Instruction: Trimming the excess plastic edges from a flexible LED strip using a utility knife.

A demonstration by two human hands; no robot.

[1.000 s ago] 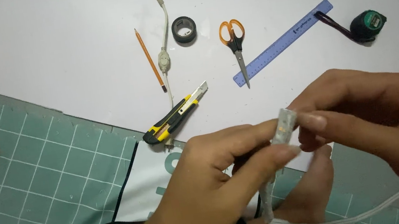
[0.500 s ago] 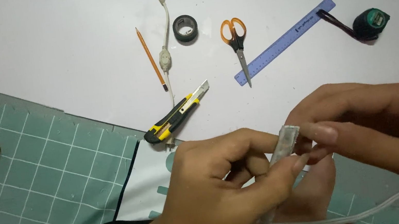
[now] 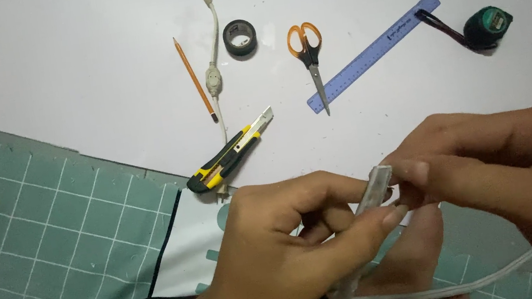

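Strip end (image 3: 375,186), translucent flat LED-type, was pinched low centre between left hand (image 3: 281,258) and right hand (image 3: 513,177), fingertips pressed together on it; tail trailed bottom right; step looked like working the cut end; next move probably needs a steady pinch; utility knife (image 3: 232,157), scissors (image 3: 310,60), ruler (image 3: 374,52), tape roll (image 3: 240,36) lay beyond on white board (image 3: 61,74).
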